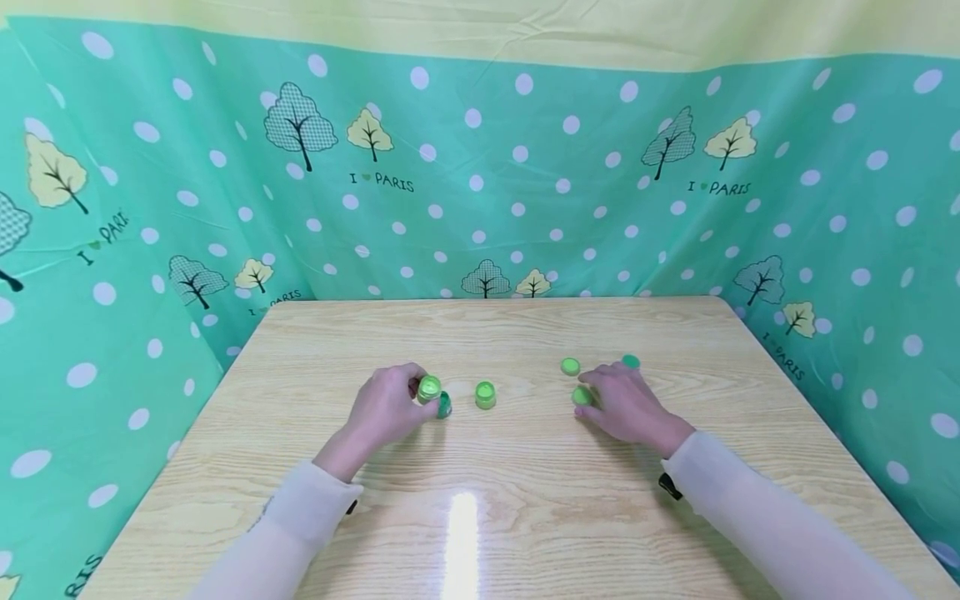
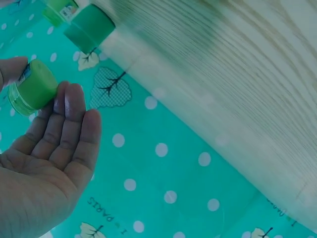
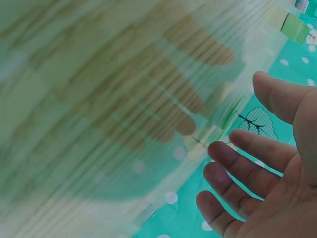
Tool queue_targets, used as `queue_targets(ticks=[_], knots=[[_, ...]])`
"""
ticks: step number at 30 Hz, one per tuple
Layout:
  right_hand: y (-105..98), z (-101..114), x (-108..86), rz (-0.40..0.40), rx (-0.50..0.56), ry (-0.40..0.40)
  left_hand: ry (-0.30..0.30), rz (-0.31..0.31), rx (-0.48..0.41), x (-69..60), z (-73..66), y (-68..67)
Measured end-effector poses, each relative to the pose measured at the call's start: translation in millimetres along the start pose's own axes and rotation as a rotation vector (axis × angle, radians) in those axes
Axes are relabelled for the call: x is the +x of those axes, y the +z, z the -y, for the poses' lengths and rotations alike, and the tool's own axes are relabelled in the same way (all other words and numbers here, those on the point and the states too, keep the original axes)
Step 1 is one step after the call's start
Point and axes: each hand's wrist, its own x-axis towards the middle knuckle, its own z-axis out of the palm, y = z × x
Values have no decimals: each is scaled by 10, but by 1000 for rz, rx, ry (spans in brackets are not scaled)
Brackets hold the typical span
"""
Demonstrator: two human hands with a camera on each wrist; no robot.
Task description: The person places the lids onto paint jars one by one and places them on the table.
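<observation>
On the wood-grain table (image 1: 562, 517), we judge the work unfinished: three jars (image 1: 485, 397) look lidless at left and centre, one light green jar (image 1: 429, 390) pinched in our left hand (image 1: 386, 404), while our loosely spread right hand (image 1: 625, 403) surrounds, ungripped, the near light green lid (image 1: 582, 397) at right.

Wood-grain table (image 1: 540, 492): green jars (image 1: 485, 397), round lids (image 1: 570, 367).

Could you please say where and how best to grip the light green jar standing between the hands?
I'd pinch the light green jar by its round wall, coming from the right: it stands upright, with the dark green jar close on its left.
</observation>
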Motion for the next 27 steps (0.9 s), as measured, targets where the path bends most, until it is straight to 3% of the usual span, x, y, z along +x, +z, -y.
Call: queue_targets(ticks=[12,27], knots=[[25,62,62,67,-28,20,71,-7,-25,-54,-165,84],[26,119,74,47,-34,32,118,6,-50,-87,-339,211]])
